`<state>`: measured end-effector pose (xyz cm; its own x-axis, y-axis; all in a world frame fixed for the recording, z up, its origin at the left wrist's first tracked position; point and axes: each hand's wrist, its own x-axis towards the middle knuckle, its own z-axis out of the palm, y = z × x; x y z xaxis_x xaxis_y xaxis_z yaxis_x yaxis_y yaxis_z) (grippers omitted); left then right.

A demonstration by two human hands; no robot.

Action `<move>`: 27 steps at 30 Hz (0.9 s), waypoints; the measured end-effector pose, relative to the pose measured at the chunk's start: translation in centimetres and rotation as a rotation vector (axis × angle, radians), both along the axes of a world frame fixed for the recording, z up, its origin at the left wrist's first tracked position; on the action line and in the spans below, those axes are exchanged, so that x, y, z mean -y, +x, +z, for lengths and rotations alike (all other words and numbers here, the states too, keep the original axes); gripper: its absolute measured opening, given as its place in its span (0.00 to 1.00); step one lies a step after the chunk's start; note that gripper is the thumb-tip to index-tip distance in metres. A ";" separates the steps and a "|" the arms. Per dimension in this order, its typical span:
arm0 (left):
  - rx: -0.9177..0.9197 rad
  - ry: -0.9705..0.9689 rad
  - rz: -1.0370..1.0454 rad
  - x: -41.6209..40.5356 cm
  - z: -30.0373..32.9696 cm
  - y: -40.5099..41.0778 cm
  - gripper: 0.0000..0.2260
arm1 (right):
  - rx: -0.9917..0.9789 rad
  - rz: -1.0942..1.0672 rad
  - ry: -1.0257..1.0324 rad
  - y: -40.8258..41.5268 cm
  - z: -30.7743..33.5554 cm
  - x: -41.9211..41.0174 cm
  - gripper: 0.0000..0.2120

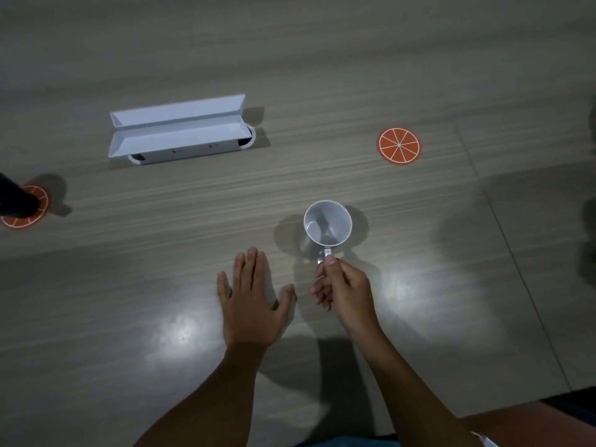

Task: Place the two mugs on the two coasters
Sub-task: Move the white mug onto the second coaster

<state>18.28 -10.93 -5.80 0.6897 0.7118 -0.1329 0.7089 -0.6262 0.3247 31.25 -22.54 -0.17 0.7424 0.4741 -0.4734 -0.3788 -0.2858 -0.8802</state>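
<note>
An office setting is suggested; a grey wood-grain tabletop is fitted with a white flip-open cable box; dim lighting is seen.

The worktop looks like grey wood-grain laminate, smooth and semi-glossy, with bright glare patches near the white mug, itself smooth and glazed-looking; beyond it the orange coaster looks matt, the white box smooth plastic

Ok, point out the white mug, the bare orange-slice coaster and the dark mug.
white mug (327, 224): head view, inner wall.
bare orange-slice coaster (399, 145): head view, centre.
dark mug (14, 201): head view, side, on the left coaster.
</note>
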 end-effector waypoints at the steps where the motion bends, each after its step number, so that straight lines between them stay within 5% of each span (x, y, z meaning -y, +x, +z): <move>1: 0.000 -0.003 0.000 0.0 0.0 0.0 0.37 | 0.013 -0.011 0.000 0.4 0.1 -0.1 0.20; 27: -0.015 -0.006 -0.020 -0.1 0.2 -0.2 0.37 | 0.177 -0.311 0.071 15.3 0.0 -4.1 0.21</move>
<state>18.07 -10.85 -5.61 0.7016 0.6972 -0.1474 0.7010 -0.6382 0.3183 46.54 -18.45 -0.17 0.9237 0.2400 -0.2986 -0.2778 -0.1173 -0.9535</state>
